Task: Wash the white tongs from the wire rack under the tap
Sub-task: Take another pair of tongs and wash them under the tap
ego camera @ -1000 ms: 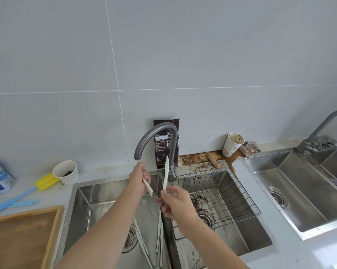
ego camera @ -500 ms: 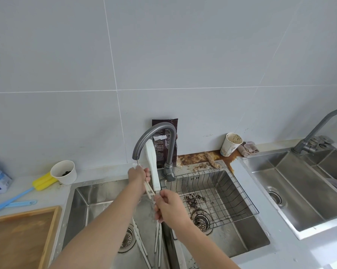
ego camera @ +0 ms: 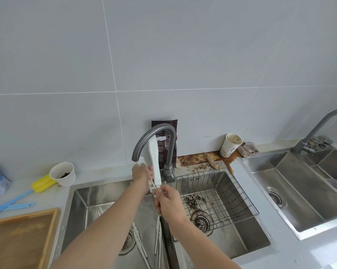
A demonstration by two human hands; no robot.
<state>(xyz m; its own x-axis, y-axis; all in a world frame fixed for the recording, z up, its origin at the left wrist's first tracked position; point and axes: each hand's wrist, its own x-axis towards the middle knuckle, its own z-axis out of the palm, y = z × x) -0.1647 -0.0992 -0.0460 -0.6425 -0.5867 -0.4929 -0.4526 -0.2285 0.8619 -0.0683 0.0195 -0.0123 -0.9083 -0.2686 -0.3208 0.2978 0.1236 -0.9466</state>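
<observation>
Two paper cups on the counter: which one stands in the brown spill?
The stained cup right of the grey tap, beside the crumpled cloth. The other cup, by the yellow brush, holds dark bits, with no spill under it.

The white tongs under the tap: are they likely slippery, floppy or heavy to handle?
Probably slippery: water seems to run from the tap over the white tongs, and the left hand and right hand both grip them. Likely stiff: the free arm stands straight up without sagging. Probably light: thin plastic, it seems.
</observation>
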